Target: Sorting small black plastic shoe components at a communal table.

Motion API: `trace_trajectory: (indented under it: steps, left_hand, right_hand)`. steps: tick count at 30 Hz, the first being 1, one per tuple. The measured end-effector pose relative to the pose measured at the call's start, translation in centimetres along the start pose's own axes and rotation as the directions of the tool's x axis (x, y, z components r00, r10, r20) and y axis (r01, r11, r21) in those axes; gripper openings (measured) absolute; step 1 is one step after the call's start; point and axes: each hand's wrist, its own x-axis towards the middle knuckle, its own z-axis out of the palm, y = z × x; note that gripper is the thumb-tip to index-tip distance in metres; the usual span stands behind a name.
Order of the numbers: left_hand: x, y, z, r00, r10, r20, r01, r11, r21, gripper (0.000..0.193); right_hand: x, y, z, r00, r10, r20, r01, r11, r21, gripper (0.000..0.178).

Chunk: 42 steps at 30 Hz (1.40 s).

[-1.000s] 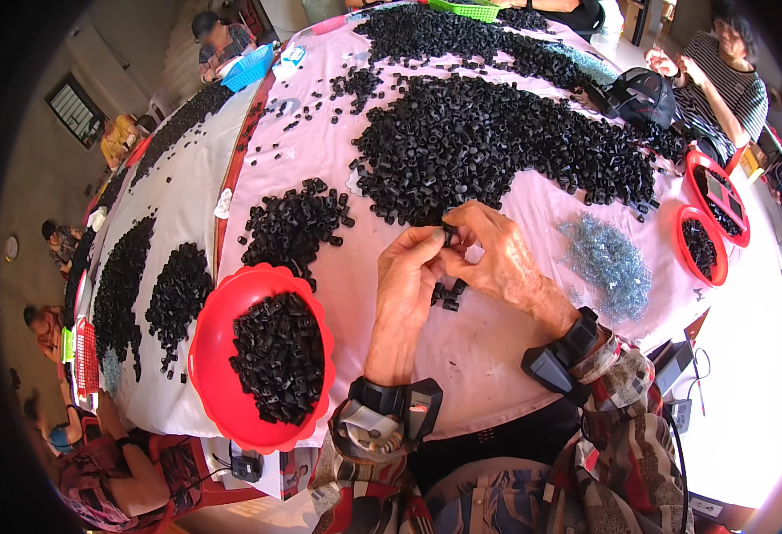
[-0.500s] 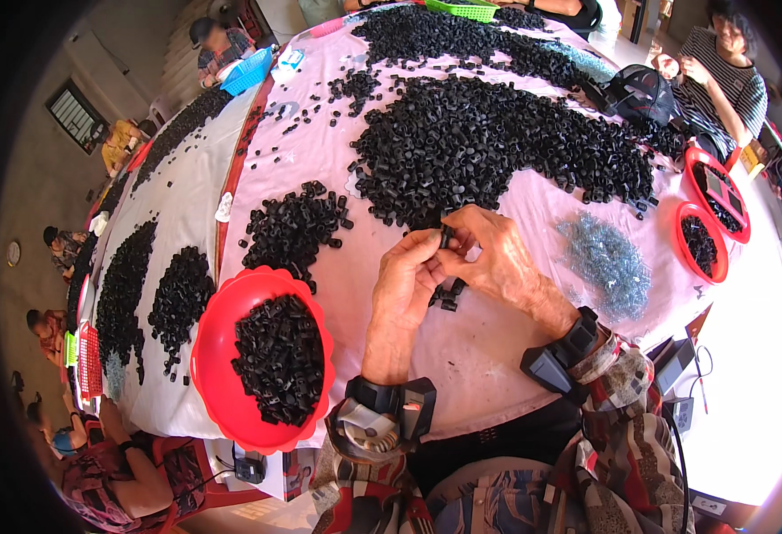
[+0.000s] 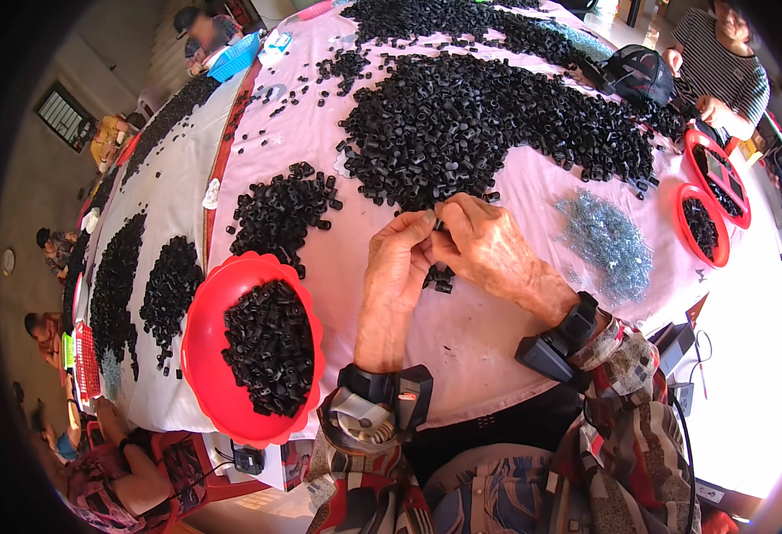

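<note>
Both my hands meet above the pink cloth, just at the near edge of a big heap of small black plastic parts (image 3: 435,125). My left hand (image 3: 397,258) pinches one small black plastic part (image 3: 440,226) between thumb and fingertips. The fingers of my right hand (image 3: 484,242) close on the same part from the other side and cover most of it. Several loose black parts lie on the cloth under my hands. To the left stands a red scalloped bowl (image 3: 202,356), partly filled with similar black parts.
A smaller black heap (image 3: 282,214) lies beyond the bowl. Right of my hands is a spread of tiny clear bluish pieces (image 3: 606,245). Two red containers (image 3: 718,247) stand at the right edge, near a black cap (image 3: 640,73) and a seated person. Other people sit along the left.
My hands stay together at the heap; the right fingers now hide more of the black part. The view has shifted slightly. The person at the right has lowered a hand.
</note>
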Motion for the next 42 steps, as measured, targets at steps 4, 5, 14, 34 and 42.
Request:
trace_trajectory:
  steps: [4, 5, 14, 34, 42]
  left_hand:
    - [-0.2, 0.2, 0.6, 0.999, 0.022, 0.033, -0.021, 0.999, -0.027, 0.010]
    - [-0.1, 0.3, 0.6, 0.999, 0.026, 0.043, -0.026, 1.000, -0.010, 0.011]
    - [-0.1, 0.5, 0.7, 0.985, 0.173, -0.029, -0.167, 0.977, 0.136, 0.017]
    - [-10.8, 10.6, -1.9, 0.339, 0.937, 0.085, 0.018, -0.097, 0.995, 0.016]
    - [-8.0, 9.1, 0.3, 0.610, 0.786, 0.104, -0.157, -0.009, 0.988, 0.014]
  right_hand:
    - [0.2, 0.3, 0.3, 0.987, 0.111, -0.115, -0.090, 0.980, 0.175, 0.022]
    - [0.3, 0.4, 0.1, 0.984, 0.150, -0.094, -0.127, 0.969, 0.211, 0.023]
    - [0.6, 1.5, -0.1, 0.971, 0.235, -0.051, -0.209, 0.928, 0.308, 0.027]
    - [0.9, 1.2, -0.2, 0.979, 0.190, -0.078, -0.171, 0.963, 0.209, 0.008]
    - [0.4, 2.5, -1.2, 0.979, 0.201, -0.025, -0.194, 0.967, 0.166, 0.009]
